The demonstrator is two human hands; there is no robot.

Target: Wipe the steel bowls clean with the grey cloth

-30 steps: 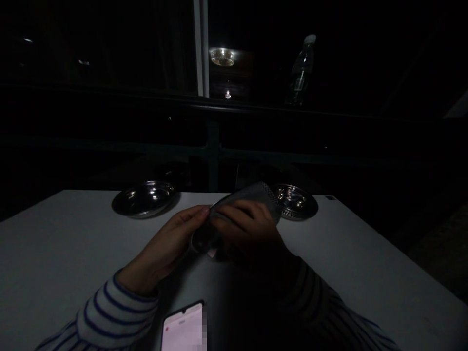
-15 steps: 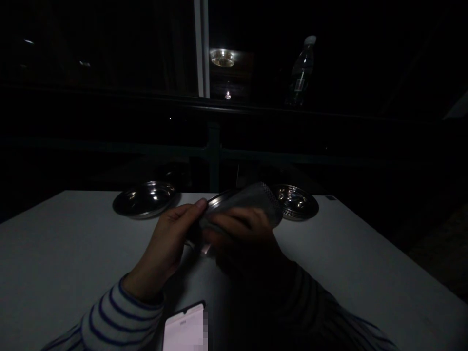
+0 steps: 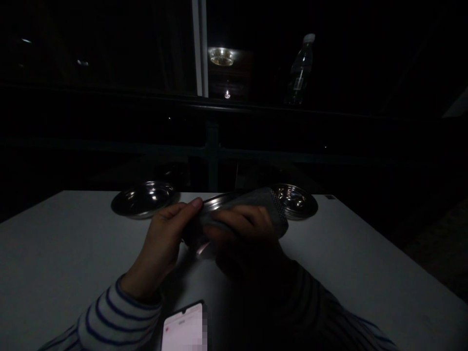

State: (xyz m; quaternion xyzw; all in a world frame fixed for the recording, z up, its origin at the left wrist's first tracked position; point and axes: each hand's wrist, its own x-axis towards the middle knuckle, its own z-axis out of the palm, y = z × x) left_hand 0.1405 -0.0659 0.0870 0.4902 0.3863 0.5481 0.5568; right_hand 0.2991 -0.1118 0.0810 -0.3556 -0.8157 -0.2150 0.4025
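Observation:
In the dim middle of the table, my left hand (image 3: 166, 239) grips the left rim of a shiny metal bowl (image 3: 215, 204), thumb on top. The bowl is held up and tilted. My right hand (image 3: 244, 234) is closed on a grey cloth (image 3: 261, 200) with a checked edge, pressed against the bowl. Cloth and fingers hide much of the bowl. Behind my left hand stands another metal bowl (image 3: 142, 200). Beyond the cloth to the right sits a stack of metal bowls (image 3: 296, 202).
A lit phone (image 3: 185, 326) lies near the front edge of the white table (image 3: 73, 258). Beyond the table, a clear bottle (image 3: 302, 70) with a white cap stands on a dark ledge by a window frame (image 3: 200, 48).
The cloth and my right hand have shifted slightly right and down along the bowl, showing more of its rim. My left hand keeps its grip, slightly further left.

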